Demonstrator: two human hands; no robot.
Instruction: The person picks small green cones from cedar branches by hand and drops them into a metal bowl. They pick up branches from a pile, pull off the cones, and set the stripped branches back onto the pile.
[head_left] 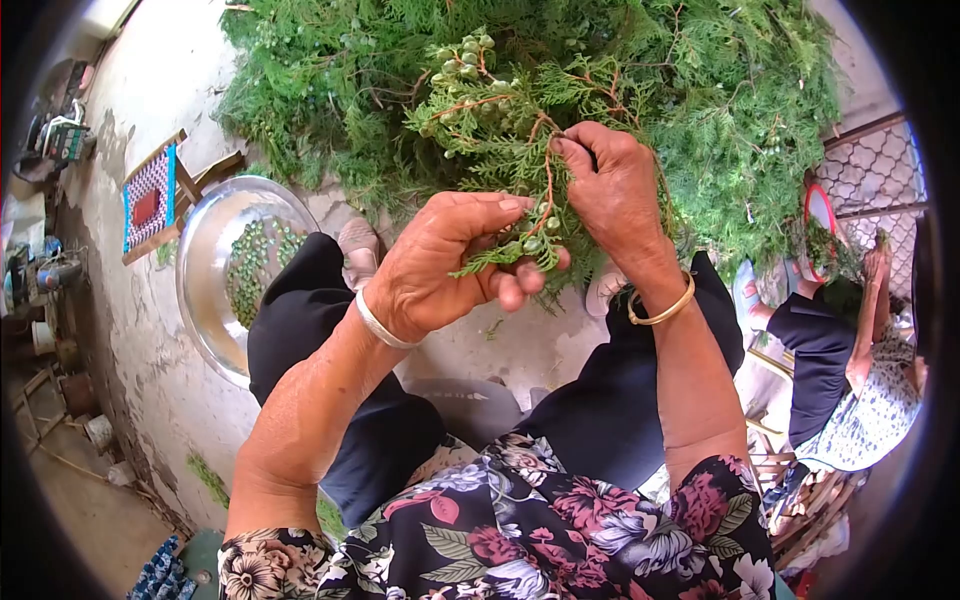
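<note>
My right hand (617, 190) is closed round the reddish stem of a conifer branch (480, 115), thumb and forefinger pinching it. The branch has flat green scaly leaves and clusters of round green cones (467, 58) at its upper left. My left hand (440, 262) curls about the drooping tip of the same branch, its thumb by the twig and its fingers behind the leaves. Several small green cones (540, 222) show between that thumb and the fingers. Whether a loose cone lies in the left palm is hidden.
A large heap of conifer branches (320, 90) spreads ahead. Left of my knee stands a wide metal basin (200, 290) holding many green cones (258, 262). A small woven stool (152, 203) is beyond it. At right, another person (850, 400) sits near a red-rimmed container (820, 208).
</note>
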